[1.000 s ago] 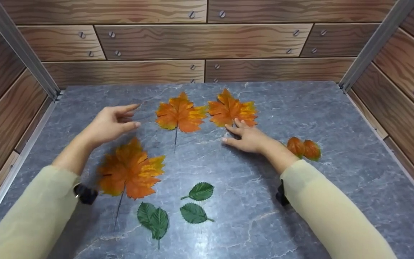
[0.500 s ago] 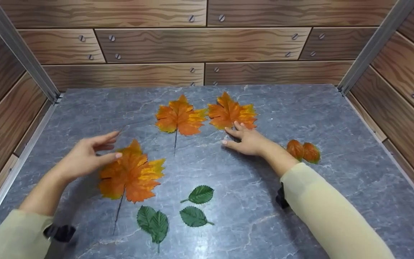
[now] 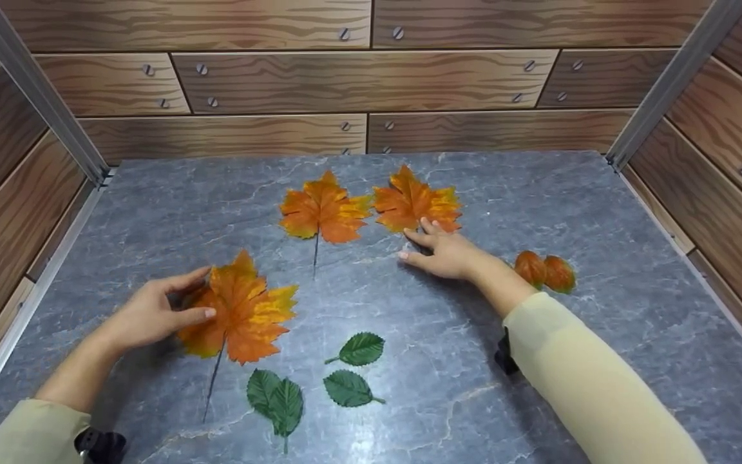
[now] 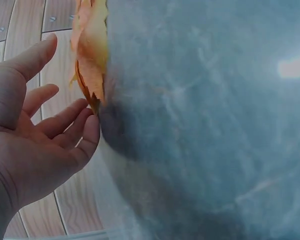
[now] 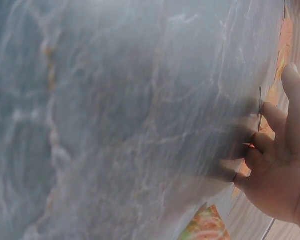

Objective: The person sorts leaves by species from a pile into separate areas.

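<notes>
In the head view my left hand [image 3: 152, 312] is at the left edge of a large orange artificial maple leaf [image 3: 242, 316]. The left wrist view shows its lower fingers touching the leaf's edge [image 4: 91, 65], with the thumb held apart. At the back, my right hand [image 3: 445, 251] rests its fingertips at the lower edge of another orange maple leaf [image 3: 413, 200]. The right wrist view has those fingers [image 5: 262, 142] spread against the table, beside a thin dark stem [image 5: 260, 107]. A third maple leaf [image 3: 321, 209] with a dark stem lies just left of that one.
Several small green leaves lie in front, an overlapping pair [image 3: 274, 399] and two singles, one of them a serrated leaf [image 3: 362, 348]. Two small orange-brown leaves [image 3: 545, 270] sit right of my right forearm. Wood-patterned panels [image 3: 364, 80] border the grey marbled table [image 3: 603, 386].
My left hand has come down and back toward me, from above the front maple leaf to its left edge. The right hand and all the leaves have stayed put.
</notes>
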The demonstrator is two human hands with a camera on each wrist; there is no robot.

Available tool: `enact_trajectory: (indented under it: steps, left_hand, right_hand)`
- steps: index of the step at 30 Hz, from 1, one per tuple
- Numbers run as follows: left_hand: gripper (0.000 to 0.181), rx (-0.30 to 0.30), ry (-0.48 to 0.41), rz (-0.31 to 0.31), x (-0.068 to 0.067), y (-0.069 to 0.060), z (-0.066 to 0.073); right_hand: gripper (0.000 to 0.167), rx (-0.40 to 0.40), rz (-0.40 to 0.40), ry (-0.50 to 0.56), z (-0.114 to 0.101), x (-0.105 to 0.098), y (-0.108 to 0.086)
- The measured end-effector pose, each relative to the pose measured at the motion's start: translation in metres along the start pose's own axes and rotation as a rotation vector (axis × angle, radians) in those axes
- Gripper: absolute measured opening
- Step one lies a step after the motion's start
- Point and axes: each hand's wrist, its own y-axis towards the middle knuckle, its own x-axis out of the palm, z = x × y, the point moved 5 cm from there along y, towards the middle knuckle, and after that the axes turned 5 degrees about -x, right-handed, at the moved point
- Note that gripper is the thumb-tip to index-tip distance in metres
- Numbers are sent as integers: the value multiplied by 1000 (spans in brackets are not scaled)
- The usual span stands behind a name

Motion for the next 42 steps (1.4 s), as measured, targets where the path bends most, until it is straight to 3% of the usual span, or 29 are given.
enact_trajectory:
  steps: [7,13,17,27,42]
  left_hand:
    - [87,37,58,10,7,-1,0]
    - [96,-3,203,35,16,-4,4]
    - [93,-17,244,42,20,-3,7]
    - [85,-24,224,61,19,1,6]
    - [80,-11,177,28,22,7,6]
  right_hand:
    - [80,1,0,-3,-1,1,0]
    - [78,0,-18,1,-2,2,0]
    - [78,9,-21,3,-1,2,0]
    - [79,3,-10,4,-1,2,-1]
    - [80,-11,-1,-3,1,1,0]
